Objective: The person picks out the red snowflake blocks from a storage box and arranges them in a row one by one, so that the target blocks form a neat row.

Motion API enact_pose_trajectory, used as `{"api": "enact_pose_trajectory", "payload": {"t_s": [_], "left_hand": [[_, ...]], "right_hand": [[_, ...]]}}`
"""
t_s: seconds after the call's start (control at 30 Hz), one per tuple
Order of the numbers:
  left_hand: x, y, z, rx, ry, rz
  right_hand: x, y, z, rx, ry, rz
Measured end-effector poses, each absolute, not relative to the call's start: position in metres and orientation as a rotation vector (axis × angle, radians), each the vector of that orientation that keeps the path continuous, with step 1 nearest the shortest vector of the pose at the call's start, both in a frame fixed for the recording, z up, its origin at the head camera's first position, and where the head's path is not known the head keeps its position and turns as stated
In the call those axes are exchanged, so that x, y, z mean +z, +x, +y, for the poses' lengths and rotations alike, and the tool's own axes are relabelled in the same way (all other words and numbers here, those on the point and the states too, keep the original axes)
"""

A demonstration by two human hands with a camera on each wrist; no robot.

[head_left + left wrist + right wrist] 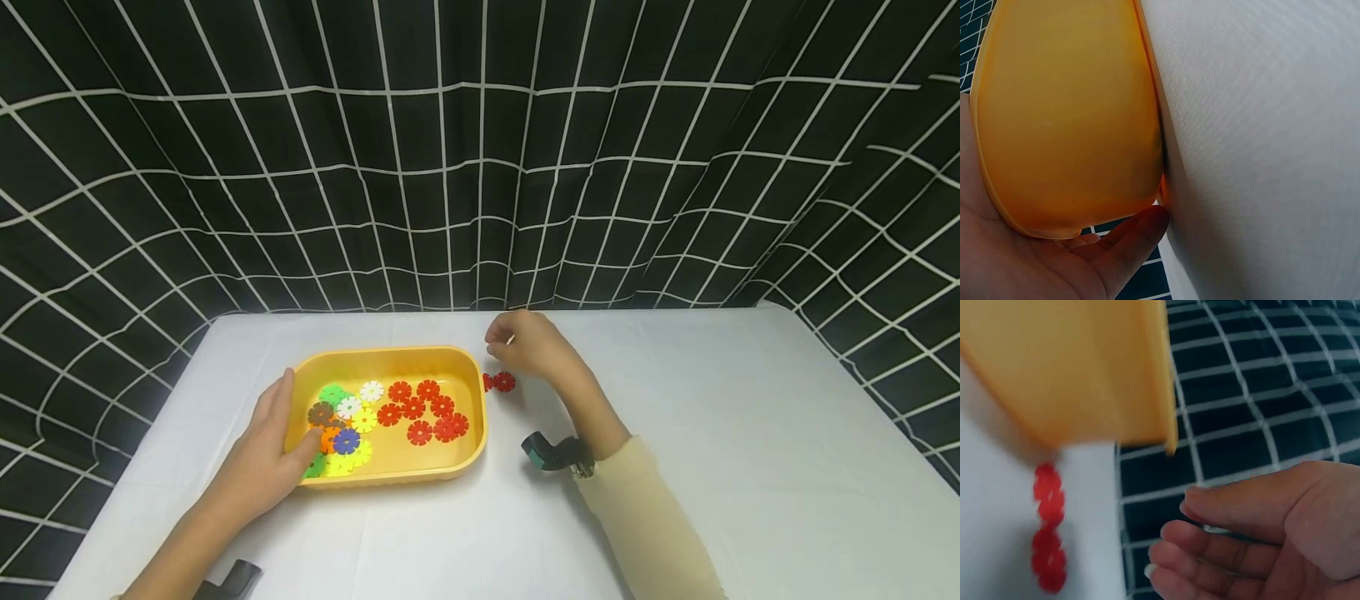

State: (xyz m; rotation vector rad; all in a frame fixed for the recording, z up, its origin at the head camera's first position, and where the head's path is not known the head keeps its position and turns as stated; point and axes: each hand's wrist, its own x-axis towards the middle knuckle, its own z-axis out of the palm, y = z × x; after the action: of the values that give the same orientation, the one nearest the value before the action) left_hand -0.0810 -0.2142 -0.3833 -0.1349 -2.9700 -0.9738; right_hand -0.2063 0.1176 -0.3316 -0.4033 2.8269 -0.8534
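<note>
A yellow plastic tray [408, 477] stands on the table, its left end in my left hand [258, 454]. The thumb reaches over the rim; in the left wrist view the fingers [1132, 247] bend around the outside wall. Inside lie notched plastic discs: red ones [413, 407] on the right, and a mixed pile with yellow [364, 419], blue [347, 442], brown [320, 413], white, green and orange on the left. Past the tray's right end hovers my right hand [534, 343], fingers loosely bent, with nothing visible in them. Below it, red discs [504, 382] lie on the cloth.
A white cloth [735, 433] covers the table. Behind and at both sides hangs a black curtain with a white grid [480, 192]. A dark wrist camera [551, 452] sticks out from the right wrist, and another [232, 579] shows beside the left forearm.
</note>
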Motion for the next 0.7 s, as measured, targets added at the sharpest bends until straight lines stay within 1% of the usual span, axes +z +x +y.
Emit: {"api": "enact_pose_trajectory", "payload": {"t_s": [0.1, 0.23, 0.4, 0.53, 0.7], "left_hand": [[-0.383, -0.081, -0.214, -0.971, -0.133, -2.971], [-0.383, -0.081, -0.214, -0.964, -0.132, -2.973], [-0.384, -0.081, -0.214, -0.961, -0.125, -2.973], [-0.385, -0.080, -0.215, -0.963, -0.123, -2.972], [-0.386, -0.081, -0.215, -0.943, -0.135, -2.972]], "right_hand": [[-0.323, -0.195, 0.104, -0.821, -0.527, 2.893], [-0.318, -0.178, 0.084, -0.759, -0.761, 2.916], [-0.326, -0.158, 0.060, -0.571, -0.971, 2.813], [-0.338, -0.149, 0.048, -0.330, -1.053, 2.718], [-0.350, -0.144, 0.043, -0.128, -1.059, 2.712]]}}
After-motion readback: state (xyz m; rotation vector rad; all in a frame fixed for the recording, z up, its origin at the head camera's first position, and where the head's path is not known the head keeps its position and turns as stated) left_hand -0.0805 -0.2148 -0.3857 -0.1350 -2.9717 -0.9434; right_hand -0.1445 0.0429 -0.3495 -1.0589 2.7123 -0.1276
